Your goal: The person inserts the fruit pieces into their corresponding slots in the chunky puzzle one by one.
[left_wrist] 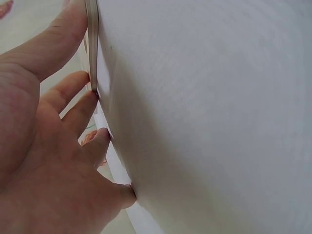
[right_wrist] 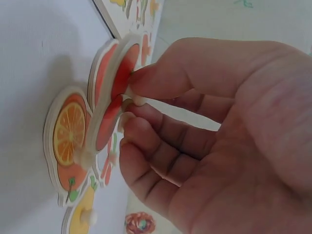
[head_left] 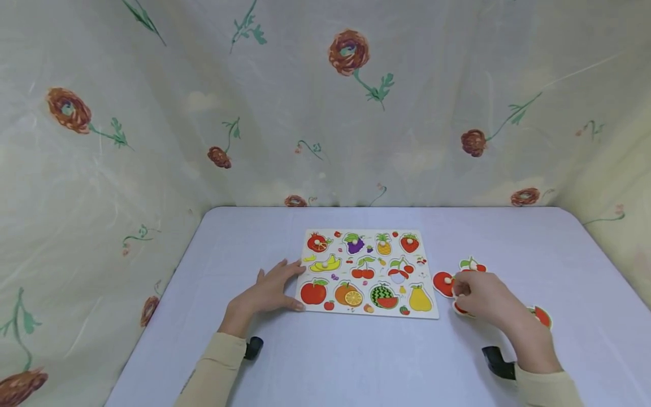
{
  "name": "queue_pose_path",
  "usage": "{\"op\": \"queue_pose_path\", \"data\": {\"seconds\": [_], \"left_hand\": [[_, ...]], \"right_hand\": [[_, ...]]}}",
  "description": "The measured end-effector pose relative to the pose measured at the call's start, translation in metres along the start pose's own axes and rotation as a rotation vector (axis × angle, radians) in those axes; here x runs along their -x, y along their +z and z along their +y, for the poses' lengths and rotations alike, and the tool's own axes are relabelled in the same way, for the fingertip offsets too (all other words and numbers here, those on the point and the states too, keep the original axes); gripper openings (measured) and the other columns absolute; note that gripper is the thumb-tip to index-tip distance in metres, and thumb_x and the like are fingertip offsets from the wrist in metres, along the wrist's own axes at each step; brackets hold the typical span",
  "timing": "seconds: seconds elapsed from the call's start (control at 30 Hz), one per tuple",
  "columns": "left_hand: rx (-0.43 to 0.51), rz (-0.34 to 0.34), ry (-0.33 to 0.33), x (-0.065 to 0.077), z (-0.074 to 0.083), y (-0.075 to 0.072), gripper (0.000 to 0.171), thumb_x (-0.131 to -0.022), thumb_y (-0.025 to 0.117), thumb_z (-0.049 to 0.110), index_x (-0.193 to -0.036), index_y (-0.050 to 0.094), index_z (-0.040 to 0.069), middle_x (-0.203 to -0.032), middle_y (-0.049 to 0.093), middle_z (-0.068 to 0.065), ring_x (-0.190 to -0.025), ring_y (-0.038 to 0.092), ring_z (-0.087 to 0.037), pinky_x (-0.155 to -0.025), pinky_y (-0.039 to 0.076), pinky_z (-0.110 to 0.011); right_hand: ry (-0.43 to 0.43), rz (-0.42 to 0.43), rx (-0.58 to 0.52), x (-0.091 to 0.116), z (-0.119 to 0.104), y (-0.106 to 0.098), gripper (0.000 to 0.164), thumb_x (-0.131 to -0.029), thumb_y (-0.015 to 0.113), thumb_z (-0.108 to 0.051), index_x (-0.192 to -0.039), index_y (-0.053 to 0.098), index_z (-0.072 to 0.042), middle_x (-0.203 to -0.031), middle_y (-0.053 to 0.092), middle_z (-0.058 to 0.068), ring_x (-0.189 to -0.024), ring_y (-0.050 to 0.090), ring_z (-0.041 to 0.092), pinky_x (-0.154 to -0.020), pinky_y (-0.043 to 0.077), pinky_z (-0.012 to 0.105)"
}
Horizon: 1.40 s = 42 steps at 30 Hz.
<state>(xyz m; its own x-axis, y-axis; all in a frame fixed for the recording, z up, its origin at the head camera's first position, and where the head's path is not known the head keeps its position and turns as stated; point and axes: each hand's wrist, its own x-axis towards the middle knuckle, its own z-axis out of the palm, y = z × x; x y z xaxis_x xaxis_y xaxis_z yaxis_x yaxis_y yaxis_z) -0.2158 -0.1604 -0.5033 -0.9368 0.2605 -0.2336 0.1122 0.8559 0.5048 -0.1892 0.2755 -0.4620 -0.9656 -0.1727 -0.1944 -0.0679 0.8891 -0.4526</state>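
Observation:
On the table lies a white fruit puzzle board with several fruit pictures, and small knobs on some in the top row. My left hand has its fingers spread and rests against the board's left edge; the left wrist view shows the fingertips at that edge. To the right of the board, my right hand pinches the knob of a red, two-lobed puzzle piece between thumb and fingers. This piece is tilted above other loose pieces. An orange puzzle piece lies close beside it.
Near my right hand lie a round red piece, a piece with green leaves and a watermelon piece. A yellow piece shows in the right wrist view. Flowered cloth hangs behind the pale table.

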Motion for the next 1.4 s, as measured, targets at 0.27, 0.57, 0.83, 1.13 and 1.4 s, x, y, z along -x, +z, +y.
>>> {"op": "queue_pose_path", "data": {"seconds": [0.27,0.57,0.83,1.13,1.4], "left_hand": [[0.0,-0.005,0.009,0.001,0.0,-0.001,0.088,-0.075,0.086,0.037,-0.151,0.043,0.027,-0.163,0.033,0.004,-0.156,0.014,-0.025,-0.12,0.004,-0.07],[-0.001,-0.004,0.004,0.001,0.001,-0.002,0.088,-0.074,0.086,0.036,-0.151,0.043,0.027,-0.163,0.033,0.004,-0.156,0.014,-0.025,-0.12,0.004,-0.07],[0.01,-0.012,-0.006,0.001,0.001,-0.002,0.088,-0.074,0.086,0.036,-0.15,0.043,0.027,-0.163,0.033,0.005,-0.156,0.013,-0.025,-0.121,0.003,-0.069],[0.018,-0.011,-0.004,0.001,0.003,-0.005,0.088,-0.074,0.086,0.036,-0.15,0.044,0.027,-0.163,0.034,0.005,-0.156,0.013,-0.025,-0.121,0.003,-0.069],[0.019,-0.016,-0.004,0.003,0.003,-0.004,0.088,-0.074,0.086,0.034,-0.15,0.044,0.026,-0.162,0.035,0.004,-0.156,0.014,-0.026,-0.121,0.003,-0.069]], "right_hand": [[-0.051,0.002,-0.018,-0.007,-0.011,0.006,0.003,-0.083,0.062,-0.004,-0.085,0.063,-0.006,-0.072,0.051,0.003,-0.069,0.048,0.019,-0.056,0.038,0.028],[-0.077,-0.002,-0.012,-0.016,-0.021,0.011,0.009,-0.083,0.064,-0.001,-0.088,0.068,-0.007,-0.077,0.054,0.004,-0.078,0.049,0.02,-0.061,0.04,0.028],[-0.121,0.004,-0.013,-0.023,-0.033,0.011,0.007,-0.084,0.064,-0.001,-0.087,0.066,-0.006,-0.077,0.054,0.004,-0.076,0.05,0.02,-0.063,0.039,0.029],[-0.126,0.017,-0.026,-0.03,-0.042,0.014,0.006,-0.085,0.066,-0.003,-0.088,0.066,-0.008,-0.081,0.056,0.005,-0.08,0.051,0.021,-0.066,0.042,0.029],[-0.152,0.031,-0.033,-0.037,-0.051,0.02,0.005,-0.085,0.066,-0.004,-0.087,0.066,-0.008,-0.078,0.056,0.004,-0.078,0.051,0.02,-0.062,0.042,0.027]]}}
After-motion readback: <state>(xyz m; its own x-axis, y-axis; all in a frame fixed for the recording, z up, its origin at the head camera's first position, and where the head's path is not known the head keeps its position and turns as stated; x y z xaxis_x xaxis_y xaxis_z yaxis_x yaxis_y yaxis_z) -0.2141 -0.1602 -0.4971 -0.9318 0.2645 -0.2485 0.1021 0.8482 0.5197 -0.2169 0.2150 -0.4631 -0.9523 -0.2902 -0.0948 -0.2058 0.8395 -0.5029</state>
